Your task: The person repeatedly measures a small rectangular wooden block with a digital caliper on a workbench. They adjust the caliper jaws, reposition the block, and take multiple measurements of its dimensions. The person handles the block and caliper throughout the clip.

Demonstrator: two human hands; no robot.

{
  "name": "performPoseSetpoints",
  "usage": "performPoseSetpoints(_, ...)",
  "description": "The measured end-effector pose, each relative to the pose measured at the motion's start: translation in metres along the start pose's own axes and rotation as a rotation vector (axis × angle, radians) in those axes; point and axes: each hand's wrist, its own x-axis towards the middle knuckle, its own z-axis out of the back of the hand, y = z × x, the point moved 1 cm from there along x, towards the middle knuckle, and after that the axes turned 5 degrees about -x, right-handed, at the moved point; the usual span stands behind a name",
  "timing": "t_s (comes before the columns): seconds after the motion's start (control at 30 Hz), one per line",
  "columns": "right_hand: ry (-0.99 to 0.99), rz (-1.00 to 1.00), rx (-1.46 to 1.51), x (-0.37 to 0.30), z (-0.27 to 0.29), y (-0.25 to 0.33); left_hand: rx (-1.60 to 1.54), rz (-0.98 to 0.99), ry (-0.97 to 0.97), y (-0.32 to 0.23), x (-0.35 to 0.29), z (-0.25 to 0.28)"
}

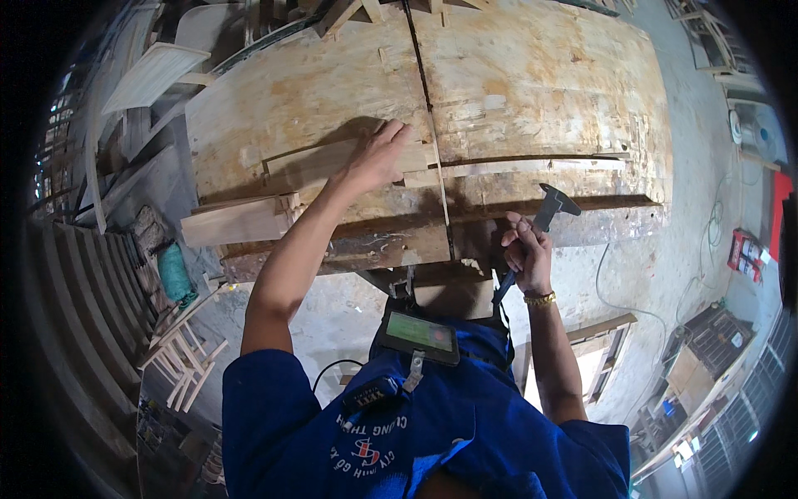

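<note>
The left hand (378, 155) lies flat, fingers spread and gripping nothing, pressing a short wooden board (320, 164) onto the worn plywood workbench (532, 83). The right hand (528, 254) is clenched around the dark handle of a hammer (549, 208), whose head stands above the fist, apparently just over a long thin wooden strip (532, 166) running rightward from the pressed board.

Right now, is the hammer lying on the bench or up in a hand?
Up in a hand. The right hand grips the hammer by its handle, and its dark head is raised off the workbench.
</note>
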Motion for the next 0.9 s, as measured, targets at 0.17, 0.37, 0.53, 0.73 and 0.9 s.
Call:
performPoseSetpoints(0.17, -0.003, -0.01, -0.013, 0.0016, 0.0022, -0.0016, 0.03, 0.016, 0.017, -0.001, 0.0009, 0.0008)
performPoseSetpoints(0.37, 0.011, -0.031, -0.005, 0.0034, 0.0035, -0.0012, 0.004, -0.006, 0.034, -0.0001, 0.0025, 0.0024)
performPoseSetpoints(0.53, 0.012, -0.046, 0.003, 0.0039, 0.0046, -0.0018, 0.04, -0.004, 0.051, -0.004, 0.0034, 0.0058)
performPoseSetpoints(0.73, 0.045, -0.034, -0.005, 0.0021, 0.0033, -0.0027, 0.056, -0.007, 0.061, -0.0003, 0.0009, 0.0046)
performPoseSetpoints(0.9, 0.046, -0.021, -0.037, 0.0029, 0.0031, -0.0046, 0.009, 0.002, 0.05, -0.0051, -0.0005, 0.0068)
